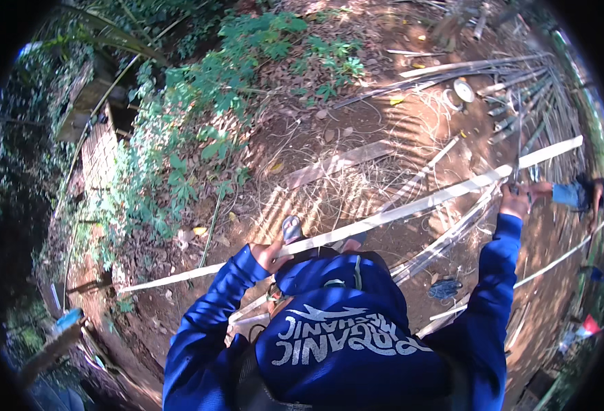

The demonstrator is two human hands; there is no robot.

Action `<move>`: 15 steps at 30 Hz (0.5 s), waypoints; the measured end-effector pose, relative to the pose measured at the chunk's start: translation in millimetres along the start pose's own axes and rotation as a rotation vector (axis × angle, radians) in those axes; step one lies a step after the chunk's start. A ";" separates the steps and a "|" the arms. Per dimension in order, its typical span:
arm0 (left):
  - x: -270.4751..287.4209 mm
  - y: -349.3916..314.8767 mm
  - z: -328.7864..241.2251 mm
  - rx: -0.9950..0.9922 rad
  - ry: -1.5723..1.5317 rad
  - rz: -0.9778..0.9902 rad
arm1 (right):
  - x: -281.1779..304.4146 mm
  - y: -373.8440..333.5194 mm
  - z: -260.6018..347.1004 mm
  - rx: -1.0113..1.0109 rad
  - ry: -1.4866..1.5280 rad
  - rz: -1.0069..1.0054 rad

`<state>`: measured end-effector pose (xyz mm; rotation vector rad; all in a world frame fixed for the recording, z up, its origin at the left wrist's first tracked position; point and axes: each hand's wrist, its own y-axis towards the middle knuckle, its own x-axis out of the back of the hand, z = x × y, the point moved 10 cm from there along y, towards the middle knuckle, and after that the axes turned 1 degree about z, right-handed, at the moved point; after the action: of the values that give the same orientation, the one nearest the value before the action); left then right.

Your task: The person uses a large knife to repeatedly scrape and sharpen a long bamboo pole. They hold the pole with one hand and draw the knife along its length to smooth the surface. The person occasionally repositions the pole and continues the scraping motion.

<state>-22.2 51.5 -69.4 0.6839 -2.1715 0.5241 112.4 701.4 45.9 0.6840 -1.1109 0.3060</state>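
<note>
Crossing above the brown dirt ground (401,255), a long pale strip (384,217), apparently split bamboo, is stretched beyond the blue sweatshirt (384,373), its long axis slanted from near left to far right. A flat wooden plank (336,166) is seen lying on the far side of it. Toward the strip's near left end, it is gripped by the left hand (269,257). Toward its far right end, the right hand (516,201) is placed at the near edge; whether the strip is grasped there cannot be told.
</note>
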 end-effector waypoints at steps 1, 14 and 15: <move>-2.4 1.0 4.5 -0.018 -0.103 0.006 | -37.1 12.6 -47.2 -0.056 0.380 0.114; -184.9 -100.2 183.9 0.462 -0.042 0.249 | -141.8 -146.4 100.4 -0.373 0.868 0.500; -182.6 -96.3 180.4 0.508 -0.028 0.267 | -135.3 -153.9 125.8 -0.377 0.959 0.585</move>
<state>36.9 -69.8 -308.1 0.6647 -2.1819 1.2403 48.5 517.8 -95.7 -0.1704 -0.3834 0.7982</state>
